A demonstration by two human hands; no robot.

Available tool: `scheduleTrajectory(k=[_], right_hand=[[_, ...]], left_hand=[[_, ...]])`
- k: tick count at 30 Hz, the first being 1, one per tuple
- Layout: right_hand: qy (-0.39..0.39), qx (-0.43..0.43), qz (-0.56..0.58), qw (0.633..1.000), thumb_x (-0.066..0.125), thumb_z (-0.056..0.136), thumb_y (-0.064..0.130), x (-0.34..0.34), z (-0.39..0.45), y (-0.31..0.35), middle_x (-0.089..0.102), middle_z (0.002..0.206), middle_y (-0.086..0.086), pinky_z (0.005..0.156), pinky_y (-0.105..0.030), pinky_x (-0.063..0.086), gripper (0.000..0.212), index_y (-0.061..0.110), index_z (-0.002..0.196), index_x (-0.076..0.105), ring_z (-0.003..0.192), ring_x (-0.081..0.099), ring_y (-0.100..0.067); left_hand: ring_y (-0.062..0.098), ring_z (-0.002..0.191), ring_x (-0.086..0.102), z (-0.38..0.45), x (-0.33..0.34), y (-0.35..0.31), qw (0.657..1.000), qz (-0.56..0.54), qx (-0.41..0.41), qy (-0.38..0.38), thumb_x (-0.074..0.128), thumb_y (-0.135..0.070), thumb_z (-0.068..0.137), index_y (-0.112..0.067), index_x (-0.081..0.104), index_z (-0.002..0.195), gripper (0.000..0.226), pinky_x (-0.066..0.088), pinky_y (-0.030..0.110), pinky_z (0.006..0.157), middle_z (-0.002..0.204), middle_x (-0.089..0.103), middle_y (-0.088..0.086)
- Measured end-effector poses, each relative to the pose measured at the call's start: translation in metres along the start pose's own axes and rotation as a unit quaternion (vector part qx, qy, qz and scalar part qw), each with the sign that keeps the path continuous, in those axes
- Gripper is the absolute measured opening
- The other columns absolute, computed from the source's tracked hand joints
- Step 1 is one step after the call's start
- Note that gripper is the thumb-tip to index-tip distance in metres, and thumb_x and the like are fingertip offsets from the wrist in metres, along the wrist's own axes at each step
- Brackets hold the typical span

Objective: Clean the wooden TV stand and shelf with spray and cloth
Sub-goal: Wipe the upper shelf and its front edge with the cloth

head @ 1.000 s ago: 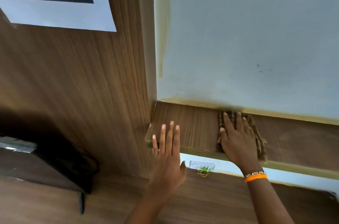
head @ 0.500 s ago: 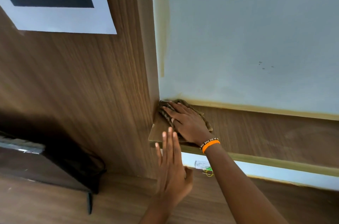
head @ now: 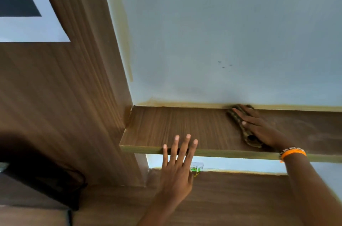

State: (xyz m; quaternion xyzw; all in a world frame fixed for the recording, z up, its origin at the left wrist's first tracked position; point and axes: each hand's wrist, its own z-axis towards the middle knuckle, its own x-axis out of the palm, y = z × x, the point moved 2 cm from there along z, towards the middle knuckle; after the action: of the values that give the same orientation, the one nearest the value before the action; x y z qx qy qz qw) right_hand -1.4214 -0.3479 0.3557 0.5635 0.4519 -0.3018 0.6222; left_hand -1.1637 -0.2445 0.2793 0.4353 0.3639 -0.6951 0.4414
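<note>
Head view shows my right hand pressing the cloth flat on the wooden shelf, fingers spread and laid over it rather than curled round it. Half a second ago it was jammed in the far left corner by the wood panel; now it sits well right, touching the wall. My left hand stays open and empty, fingertips at the shelf's near edge.
</note>
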Motion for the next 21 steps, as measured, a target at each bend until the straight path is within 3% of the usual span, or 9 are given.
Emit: scheduleTrajectory(k=[4,8,14,18,21], right_hand=[[-0.144,0.153,-0.065,0.976,0.039,0.097,0.016,-0.008,-0.035,-0.041,0.024,0.156,-0.006,0.118,-0.042,0.019,0.050,0.025,0.145,0.031,0.144,0.022,-0.026],[-0.183,0.202,-0.123,0.954,0.040,0.095,0.024,0.019,-0.051,-0.004,0.024,0.156,-0.006,0.117,-0.040,0.018,0.052,0.024,0.146,0.028,0.143,0.022,-0.028],[-0.116,0.010,-0.113,0.987,0.032,0.097,0.030,0.077,-0.031,0.112,0.008,0.159,0.005,0.116,-0.033,0.012,0.055,0.033,0.149,0.014,0.147,0.005,-0.017],[-0.075,-0.140,-0.033,0.987,0.038,0.095,0.021,0.085,-0.026,0.142,0.025,0.155,0.010,0.115,-0.029,0.015,0.050,0.034,0.143,0.033,0.146,0.015,-0.013],[-0.057,-0.207,-0.014,0.976,0.045,0.092,0.016,0.063,-0.039,0.106,0.035,0.150,0.008,0.118,-0.029,0.019,0.049,0.030,0.139,0.043,0.143,0.027,-0.013]], left_hand=[[0.029,0.144,0.009,-0.001,0.001,-0.002,1.000,0.005,0.003,-0.003,0.076,-0.029,0.059,-0.017,0.014,0.150,0.111,0.007,0.051,0.113,0.157,0.011,0.004],[0.031,0.144,0.008,-0.002,0.000,-0.002,1.000,0.000,0.004,0.002,0.072,-0.035,0.058,-0.014,0.013,0.150,0.112,0.009,0.052,0.112,0.157,0.011,0.007],[0.031,0.143,0.010,-0.002,-0.008,-0.007,1.000,-0.018,-0.009,-0.018,0.067,-0.033,0.058,-0.002,0.013,0.146,0.108,0.012,0.051,0.111,0.155,0.015,0.013],[0.030,0.141,0.010,-0.002,-0.009,-0.020,0.991,-0.090,-0.087,-0.050,0.075,-0.011,0.050,0.008,0.020,0.142,0.109,0.007,0.045,0.114,0.152,0.017,0.019],[0.030,0.144,0.007,0.001,-0.003,-0.045,0.995,-0.083,-0.047,-0.043,0.071,-0.013,0.053,0.003,0.013,0.145,0.110,0.009,0.048,0.113,0.155,0.014,0.017]])
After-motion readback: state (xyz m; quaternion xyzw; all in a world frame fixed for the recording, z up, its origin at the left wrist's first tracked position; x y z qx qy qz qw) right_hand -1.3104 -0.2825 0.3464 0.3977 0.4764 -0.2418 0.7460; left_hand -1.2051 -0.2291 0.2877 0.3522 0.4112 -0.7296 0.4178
